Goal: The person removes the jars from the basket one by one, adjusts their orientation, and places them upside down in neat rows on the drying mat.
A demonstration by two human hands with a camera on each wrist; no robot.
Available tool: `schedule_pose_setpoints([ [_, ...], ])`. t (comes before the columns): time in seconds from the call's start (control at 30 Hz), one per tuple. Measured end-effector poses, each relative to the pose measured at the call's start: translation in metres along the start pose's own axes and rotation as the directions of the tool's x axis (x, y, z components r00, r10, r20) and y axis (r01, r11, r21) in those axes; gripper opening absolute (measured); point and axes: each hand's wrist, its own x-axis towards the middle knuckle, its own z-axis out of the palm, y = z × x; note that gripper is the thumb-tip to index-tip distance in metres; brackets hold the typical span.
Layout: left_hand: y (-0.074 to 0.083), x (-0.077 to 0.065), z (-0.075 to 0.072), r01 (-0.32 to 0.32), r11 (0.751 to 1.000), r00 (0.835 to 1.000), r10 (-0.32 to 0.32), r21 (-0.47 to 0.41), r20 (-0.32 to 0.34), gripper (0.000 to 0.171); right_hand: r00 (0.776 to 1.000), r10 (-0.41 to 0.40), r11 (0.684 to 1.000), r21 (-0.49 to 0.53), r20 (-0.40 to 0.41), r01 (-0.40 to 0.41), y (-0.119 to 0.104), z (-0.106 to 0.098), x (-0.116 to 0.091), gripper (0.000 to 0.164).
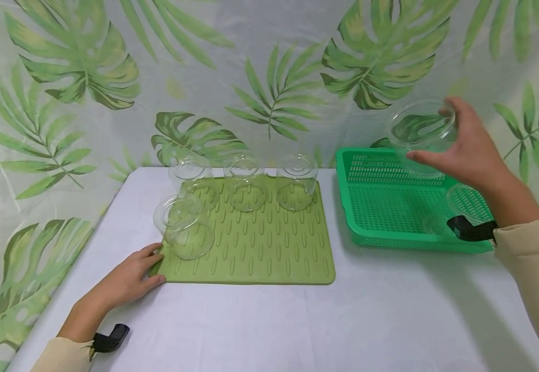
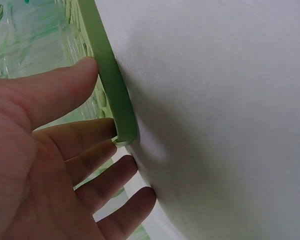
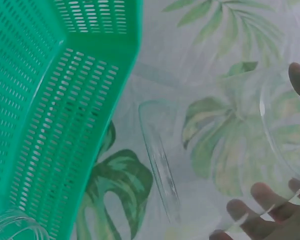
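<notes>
My right hand (image 1: 471, 142) holds a clear plastic cup (image 1: 420, 129) above the back of a green basket (image 1: 350, 227), thumb on one side and fingers on the other. Its wide rim faces up in the head view. In the right wrist view the cup (image 3: 162, 165) lies between thumb and fingertips (image 3: 242, 215). Another clear cup (image 1: 466, 201) is inside the basket, partly hidden by the right wrist. My left hand (image 1: 132, 274) touches the near left corner of a green ridged mat (image 1: 269, 258), fingers extended. Several clear cups stand on the mat, one (image 1: 183, 227) nearest that hand.
Three cups, including a middle one (image 1: 245, 183), line the mat's back edge. The mat and basket rest on a white-covered table (image 1: 269, 325), the basket to the right of the mat. A leaf-patterned cloth (image 1: 278, 31) hangs behind them.
</notes>
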Motion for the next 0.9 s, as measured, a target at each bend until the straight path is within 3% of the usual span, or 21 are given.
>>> schedule_pose_setpoints([
  [0.37,0.001,0.001,-0.004,0.005,1.0,1.0,-0.005,0.0,-0.012,0.044,0.995,-0.089,0.996,0.006,-0.054,0.09,-0.018,0.011,-0.003,0.104],
  [0.73,0.001,0.002,-0.003,0.0,1.0,1.0,0.0,-0.002,-0.016,0.045,0.983,-0.183,0.973,-0.145,-0.026,0.178,-0.031,0.023,-0.01,0.107],
  [0.9,0.0,0.002,-0.001,0.003,1.0,1.0,-0.003,-0.004,-0.023,0.044,0.984,-0.178,0.964,-0.194,0.023,0.179,-0.038,0.026,-0.015,0.111],
])
